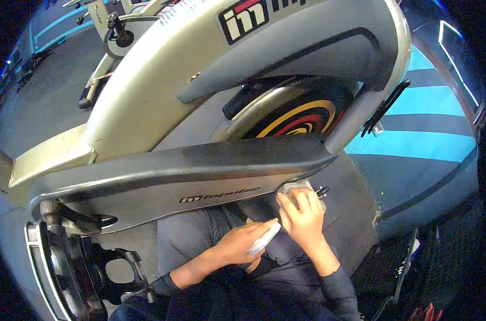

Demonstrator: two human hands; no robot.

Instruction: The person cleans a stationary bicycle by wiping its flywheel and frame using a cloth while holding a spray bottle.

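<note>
My left hand [240, 245] is closed around a small flat white piece [264, 239], like a folded cloth or a packet; its kind is unclear. My right hand [303, 213] presses a crumpled pale cloth [294, 186] against the lower front end of the exercise bike's long grey side cover [147, 199]. The fingers are bent over the cloth and partly cover it. A small dark knob or lever [322, 191] sticks out just right of those fingertips. Both hands are above the person's lap, close to the cover marked "impulse".
The bike's silver frame [125, 101] arches overhead, with a dark striped flywheel [302, 115] behind the cover. A black pedal [120, 270] juts out at lower left. Another bike [101, 59] stands at upper left. A shoe [409, 257] shows at lower right.
</note>
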